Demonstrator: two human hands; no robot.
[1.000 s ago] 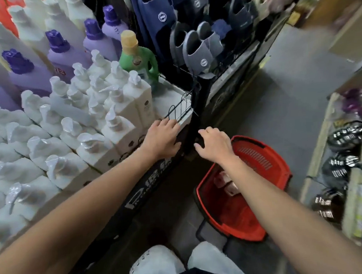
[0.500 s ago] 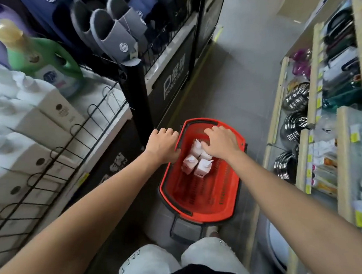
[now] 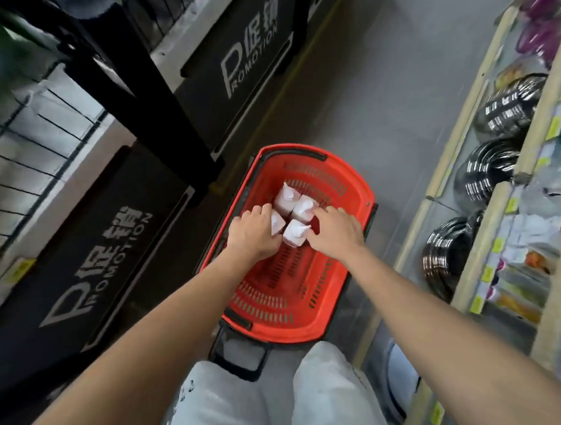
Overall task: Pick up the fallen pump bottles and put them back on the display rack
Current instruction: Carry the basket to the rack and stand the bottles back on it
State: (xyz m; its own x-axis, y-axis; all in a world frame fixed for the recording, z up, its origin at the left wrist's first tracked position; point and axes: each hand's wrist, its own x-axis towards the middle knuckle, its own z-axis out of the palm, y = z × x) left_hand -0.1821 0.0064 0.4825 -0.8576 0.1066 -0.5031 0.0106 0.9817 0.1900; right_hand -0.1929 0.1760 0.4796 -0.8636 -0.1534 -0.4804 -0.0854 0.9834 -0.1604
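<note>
Several white pump bottles (image 3: 302, 208) stand in a tight cluster inside a red shopping basket (image 3: 356, 257) on the floor. My left hand (image 3: 252, 235) reaches into the basket and curls over the left bottle (image 3: 277, 223) of the cluster. From the other side my right hand (image 3: 337, 230) closes its fingers and thumb on the nearest bottle (image 3: 296, 233). All the bottles rest on the basket bottom. The display rack (image 3: 25, 144) with its wire rail lies at the upper left; its bottles are out of view.
A black post (image 3: 143, 99) and dark PROMOTION panels (image 3: 90, 264) border the aisle on the left. Wooden shelves (image 3: 487, 221) with coiled hoses (image 3: 485, 172) line the right. Grey floor runs ahead of the basket. My knees (image 3: 282, 400) are at the bottom.
My view has swung from the rack down to the basket. Both hands have dropped from the rack's edge into the basket and closed in on the bottle cluster.
</note>
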